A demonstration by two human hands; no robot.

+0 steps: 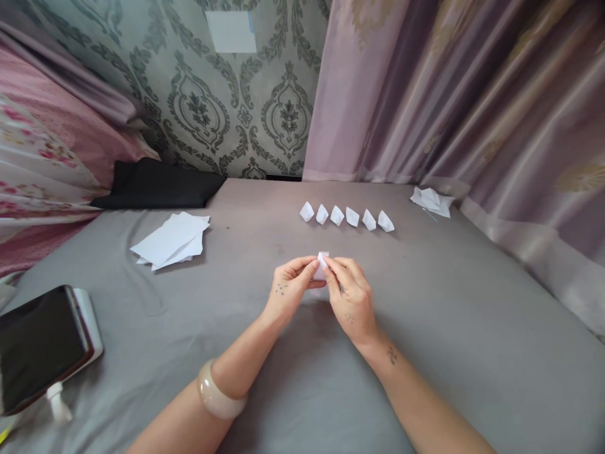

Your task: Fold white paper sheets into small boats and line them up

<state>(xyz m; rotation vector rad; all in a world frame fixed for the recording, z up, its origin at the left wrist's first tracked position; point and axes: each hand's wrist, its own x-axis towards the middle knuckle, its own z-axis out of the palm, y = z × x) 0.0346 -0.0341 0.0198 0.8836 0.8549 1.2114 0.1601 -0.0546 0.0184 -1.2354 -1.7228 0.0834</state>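
A small folded piece of white paper (321, 271) is pinched between my two hands above the grey sheet. My left hand (293, 284) grips its left side, thumb on the front and fingers behind. From the right, my right hand (350, 291) presses the paper's upper edge between thumb and forefinger. The fingers cover part of the paper, so its full shape is hidden. Beyond my hands, several small folded white paper shapes (337, 215) stand in a row. A stack of loose white paper sheets (172, 241) lies to the left.
Crumpled white paper (432, 202) lies at the back right near the purple curtain (378, 94). A folded black cloth (165, 183) rests at the back left. On the left edge is a dark-screened device (42, 347) with a white plug (57, 400) beside it.
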